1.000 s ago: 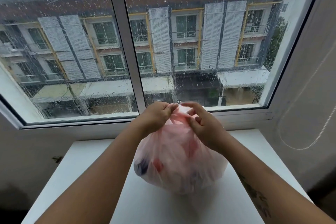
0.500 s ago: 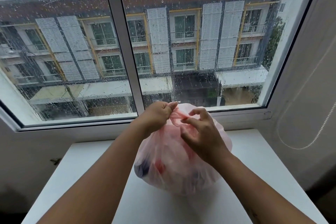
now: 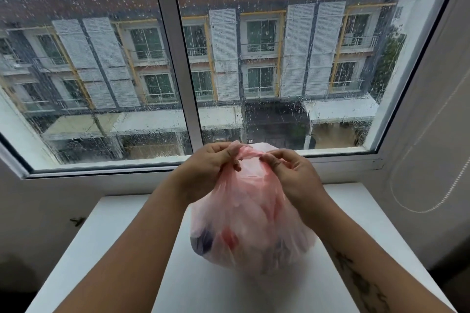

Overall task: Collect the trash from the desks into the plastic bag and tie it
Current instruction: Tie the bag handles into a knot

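Observation:
A full, translucent pink plastic bag [image 3: 250, 226] sits on a white desk [image 3: 106, 241] in front of the window. Dark blue and red trash shows through its lower wall. My left hand [image 3: 206, 168] pinches the left end of the bag's twisted top. My right hand [image 3: 292, 173] pinches the right end of the same top. The twisted plastic is stretched between the two hands just above the bag. Whether a knot sits there I cannot tell.
A large rain-spotted window [image 3: 178, 58] with a white centre post stands directly behind the desk. A white wall with a beaded blind cord [image 3: 432, 201] borders the right side. The desk's left edge drops off to a dark floor.
Both hands have risen and moved apart, pulling the bag's top out sideways. The right hand has shifted from over the bag's front to its upper right.

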`<state>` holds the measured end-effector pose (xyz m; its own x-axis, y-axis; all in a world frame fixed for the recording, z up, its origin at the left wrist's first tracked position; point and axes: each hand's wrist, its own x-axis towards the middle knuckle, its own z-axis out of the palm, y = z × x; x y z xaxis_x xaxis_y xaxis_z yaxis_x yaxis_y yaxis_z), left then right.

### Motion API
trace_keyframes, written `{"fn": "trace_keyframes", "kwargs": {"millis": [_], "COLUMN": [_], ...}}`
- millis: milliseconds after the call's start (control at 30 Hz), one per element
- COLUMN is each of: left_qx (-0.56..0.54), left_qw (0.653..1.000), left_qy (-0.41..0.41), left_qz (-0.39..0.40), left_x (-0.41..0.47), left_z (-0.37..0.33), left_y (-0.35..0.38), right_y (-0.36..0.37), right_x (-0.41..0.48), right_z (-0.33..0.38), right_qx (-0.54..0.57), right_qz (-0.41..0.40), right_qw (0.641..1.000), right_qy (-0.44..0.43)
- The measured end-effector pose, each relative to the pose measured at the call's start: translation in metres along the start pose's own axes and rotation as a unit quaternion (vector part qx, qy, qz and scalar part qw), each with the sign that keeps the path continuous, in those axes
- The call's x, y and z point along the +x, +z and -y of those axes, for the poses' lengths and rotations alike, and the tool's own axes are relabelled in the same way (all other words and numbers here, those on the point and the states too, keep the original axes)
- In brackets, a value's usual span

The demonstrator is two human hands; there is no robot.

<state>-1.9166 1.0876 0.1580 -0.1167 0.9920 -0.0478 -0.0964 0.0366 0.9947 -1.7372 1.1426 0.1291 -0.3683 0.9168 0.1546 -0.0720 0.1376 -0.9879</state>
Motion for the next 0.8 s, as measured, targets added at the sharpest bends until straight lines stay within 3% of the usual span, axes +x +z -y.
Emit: {"fn": "trace_keyframes", "kwargs": {"millis": [133,200,300,433,800], "left_qx": [-0.101,-0.119,-0.057,0.032,0.055], "left_qw": [0.993,0.986,0.968,0.921,0.915], "left_qy": [-0.007,-0.003,0.050,0.075,0.088], "left_qz": [-0.064,-0.118,-0.239,-0.382,-0.389], "left_x": [-0.002,-0.001,-0.001,-0.006,-0.004], "left_z": [-0.004,-0.003,0.000,0.014,0.025], "left_y": [0.004,0.007,0.002,-0.027,-0.031], "right_y": [0.002,0.002,-0.009,-0.047,-0.063], "right_x": [-0.003,-0.003,0.000,0.003,0.004], "right_z": [0.010,0.010,0.013,0.011,0.010], "right_qx": [0.021,-0.034,-0.185,-0.253,-0.299], "right_qz": [0.002,-0.013,-0.056,-0.070,-0.131], "right_qw": [1.000,0.999,0.979,0.964,0.944], "right_qy": [0.021,-0.013,-0.065,-0.052,-0.038]}}
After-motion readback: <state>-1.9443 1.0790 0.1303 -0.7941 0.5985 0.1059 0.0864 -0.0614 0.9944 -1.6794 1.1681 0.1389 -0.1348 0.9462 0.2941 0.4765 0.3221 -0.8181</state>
